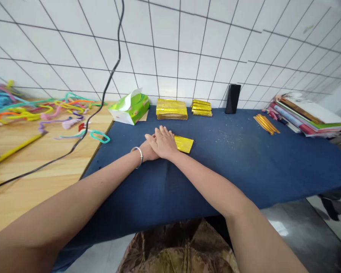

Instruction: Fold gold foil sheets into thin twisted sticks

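Observation:
My right hand [165, 143] lies flat across my left hand [149, 151], its fingers stretched forward and its thumb out to the left. The left hand, with a silver bangle [141, 156] at its wrist, is mostly covered; its fingers are hidden. From under the hands, a gold foil-like paper strip [184, 144] sticks out to the right on the blue tablecloth [170, 185]. Beyond the hands stands a thick stack of gold paper [172, 109]. To its right is a smaller pile of folded gold strips [201, 107].
A green tissue box [138, 109] and a black phone [233, 99] stand by the tiled wall. Narrow golden strips [267, 124] and stacked books [304, 113] are at right. On the wooden table [53, 163] lie colourful pipe cleaners [45, 110], a yellow pen-like tool [17, 149] and a black cable [86, 129].

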### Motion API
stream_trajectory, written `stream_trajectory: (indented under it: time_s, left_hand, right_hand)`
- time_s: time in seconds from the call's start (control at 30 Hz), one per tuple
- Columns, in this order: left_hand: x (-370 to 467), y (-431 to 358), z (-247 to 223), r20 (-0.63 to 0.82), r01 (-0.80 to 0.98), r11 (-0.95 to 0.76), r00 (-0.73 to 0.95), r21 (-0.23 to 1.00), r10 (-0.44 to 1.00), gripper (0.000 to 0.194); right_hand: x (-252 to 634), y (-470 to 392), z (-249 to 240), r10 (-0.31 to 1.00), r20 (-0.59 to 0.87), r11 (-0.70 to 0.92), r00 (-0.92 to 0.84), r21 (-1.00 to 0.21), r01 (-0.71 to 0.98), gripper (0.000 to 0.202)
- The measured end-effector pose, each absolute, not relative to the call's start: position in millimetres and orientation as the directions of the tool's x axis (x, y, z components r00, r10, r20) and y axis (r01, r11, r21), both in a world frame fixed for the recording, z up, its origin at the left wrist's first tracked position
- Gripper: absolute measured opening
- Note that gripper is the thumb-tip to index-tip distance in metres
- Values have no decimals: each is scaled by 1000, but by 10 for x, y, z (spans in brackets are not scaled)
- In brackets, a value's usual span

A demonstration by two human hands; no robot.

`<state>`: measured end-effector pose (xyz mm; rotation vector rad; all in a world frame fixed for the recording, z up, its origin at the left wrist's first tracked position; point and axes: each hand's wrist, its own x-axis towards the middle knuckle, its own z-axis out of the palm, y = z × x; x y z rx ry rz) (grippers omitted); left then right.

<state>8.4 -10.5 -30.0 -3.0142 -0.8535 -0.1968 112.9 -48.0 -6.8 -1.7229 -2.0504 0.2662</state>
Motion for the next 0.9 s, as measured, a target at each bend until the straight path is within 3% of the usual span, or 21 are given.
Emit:
stream_trajectory:
  time_s: [0.2,0.43,0.67,0.8,0.9]
  left_hand:
    - [150,-127,-283,61,563,-824,826,-66,560,54]
    - [37,-109,-292,35,642,-767,767,-16,641,56]
    - [-167,71,-135,-26,670,-740,742,52,670,62]
    - [46,144,15,171,614,-776,757,144,631,57]
    - [277,121,-28,154,575,-796,784,187,602,51]
  right_hand:
    - [1497,-655,-198,988,141,117,-68,-377,919,86]
    - [1780,-881,-234,984,127,149,-121,-242,959,87]
    - [1865,-912,-240,979,121,185,-164,-187,965,85]
    - [1870,-870,-224,967,120,243,-225,-168,955,81]
    - [1897,-846,-205,956,100,290,-276,-176,941,79]
